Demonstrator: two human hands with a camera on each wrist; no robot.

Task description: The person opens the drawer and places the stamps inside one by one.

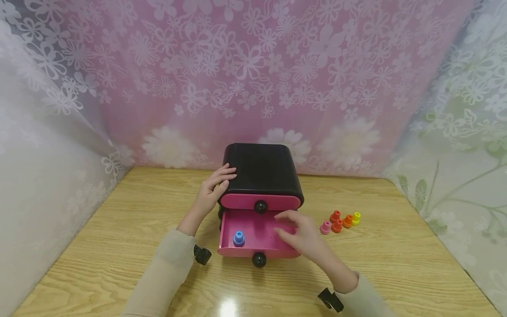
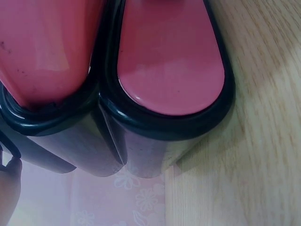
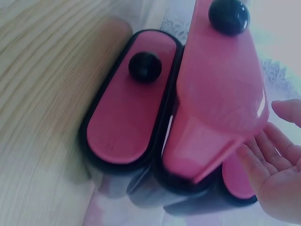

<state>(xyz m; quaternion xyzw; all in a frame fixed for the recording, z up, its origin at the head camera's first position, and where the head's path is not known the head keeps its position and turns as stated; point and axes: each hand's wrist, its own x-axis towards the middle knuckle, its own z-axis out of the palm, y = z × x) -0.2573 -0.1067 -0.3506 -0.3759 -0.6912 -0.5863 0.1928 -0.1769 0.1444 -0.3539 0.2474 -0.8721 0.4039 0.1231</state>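
A small black drawer chest [image 1: 259, 167] with pink drawers stands on the table. Its middle drawer [image 1: 241, 252] is pulled out, and a blue stepped plastic peg [image 1: 239, 239] stands upright inside, towards the left. My left hand [image 1: 211, 189] rests on the chest's top left edge, fingers extended over the top; only part of it enters the left wrist view. Over the right side of the pulled-out drawer is my right hand [image 1: 305, 235], thumb and forefinger spread apart with nothing visible between them. In the right wrist view, its fingers [image 3: 270, 148] are beside the drawer's side.
Right of the chest, several similar pegs stand grouped on the wooden table [image 1: 380, 273]: a pink one [image 1: 325, 227], red ones [image 1: 335, 215], an orange one [image 1: 347, 221] and a yellow one [image 1: 356, 218]. A flowered pink curtain [image 1: 245, 88] hangs behind.
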